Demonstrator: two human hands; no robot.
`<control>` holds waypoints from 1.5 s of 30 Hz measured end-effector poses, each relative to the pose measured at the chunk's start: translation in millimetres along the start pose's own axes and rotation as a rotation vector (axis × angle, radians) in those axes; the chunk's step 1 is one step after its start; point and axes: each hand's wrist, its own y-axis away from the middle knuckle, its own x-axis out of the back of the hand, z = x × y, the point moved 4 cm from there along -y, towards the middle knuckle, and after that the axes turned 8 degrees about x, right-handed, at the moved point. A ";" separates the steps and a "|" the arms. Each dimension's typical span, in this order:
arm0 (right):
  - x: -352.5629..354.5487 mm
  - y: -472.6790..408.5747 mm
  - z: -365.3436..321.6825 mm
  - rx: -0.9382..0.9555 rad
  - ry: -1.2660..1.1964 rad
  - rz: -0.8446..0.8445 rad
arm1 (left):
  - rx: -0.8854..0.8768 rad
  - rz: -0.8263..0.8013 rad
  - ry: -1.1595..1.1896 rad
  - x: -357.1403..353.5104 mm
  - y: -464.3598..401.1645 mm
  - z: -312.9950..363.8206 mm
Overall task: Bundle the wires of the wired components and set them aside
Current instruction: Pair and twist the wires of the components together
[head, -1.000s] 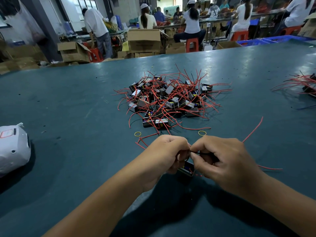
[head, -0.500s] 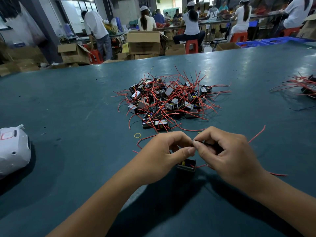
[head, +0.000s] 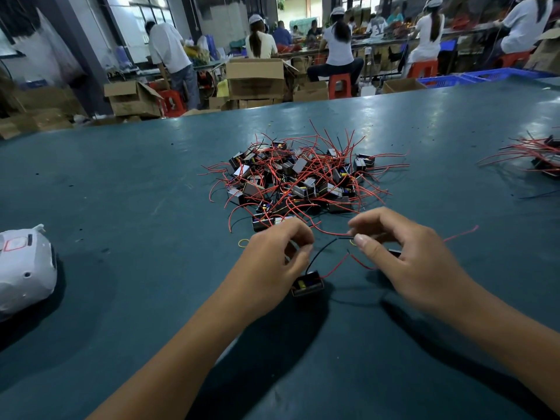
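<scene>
The small black component [head: 307, 287] lies on the table [head: 121, 207] just in front of the pile [head: 300, 180]. The right hand [head: 406, 253] pinches its wires [head: 330, 253]; the left hand [head: 277, 256] curls beside them, grip unclear. Gather both leads evenly before banding.

— What's in the hands? 
— Left hand [head: 274, 256] holds a small black component [head: 307, 287] low over the green bench [head: 121, 207]; right hand [head: 403, 253] pinches its black wire [head: 325, 248].
— And beyond? 
— A heap of red-wired components [head: 298, 183], with a yellow rubber band [head: 243, 243] beside it.
</scene>
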 end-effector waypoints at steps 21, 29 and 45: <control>6.4 -0.7 -7.2 0.166 0.282 -0.184 | -0.106 -0.067 -0.131 -11.7 0.5 4.9; 36.7 -6.5 19.6 0.135 0.433 -0.517 | -0.101 -0.166 -0.308 5.6 0.7 -7.6; 1.4 3.2 -9.7 -0.254 -0.252 -0.165 | 0.301 -0.348 0.652 -26.7 5.2 0.3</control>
